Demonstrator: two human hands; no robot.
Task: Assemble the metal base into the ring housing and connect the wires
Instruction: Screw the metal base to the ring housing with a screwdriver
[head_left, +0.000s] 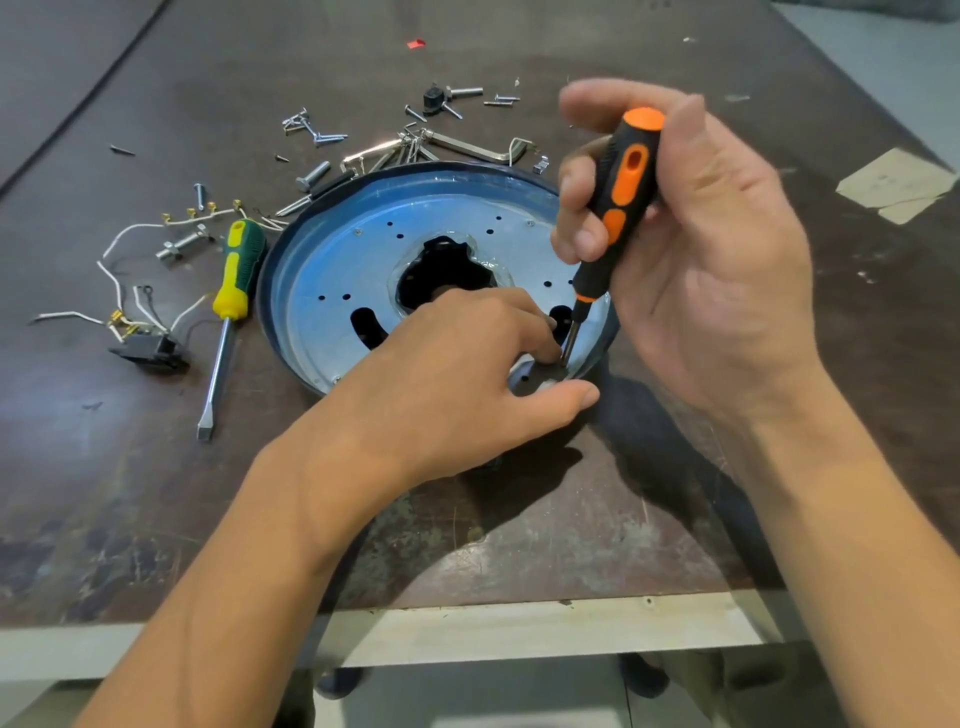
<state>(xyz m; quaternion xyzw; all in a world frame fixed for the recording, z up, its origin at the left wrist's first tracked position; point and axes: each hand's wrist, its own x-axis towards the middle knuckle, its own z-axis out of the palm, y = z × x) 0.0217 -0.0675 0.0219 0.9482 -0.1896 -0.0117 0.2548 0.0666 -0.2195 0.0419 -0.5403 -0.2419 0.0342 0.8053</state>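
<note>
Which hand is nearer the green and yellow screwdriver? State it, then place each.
Left. The left hand rests on the metal base, to the right of the green and yellow screwdriver; the right hand is farther right, gripping the orange screwdriver.

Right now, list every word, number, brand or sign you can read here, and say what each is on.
No text can be read.
Orange screwdriver: no print shows on the handle.
Green screwdriver: no print shows.
Base: bare metal and holes, no stamp visible.
Paper scrap: faint marks, too blurred to read.
</note>
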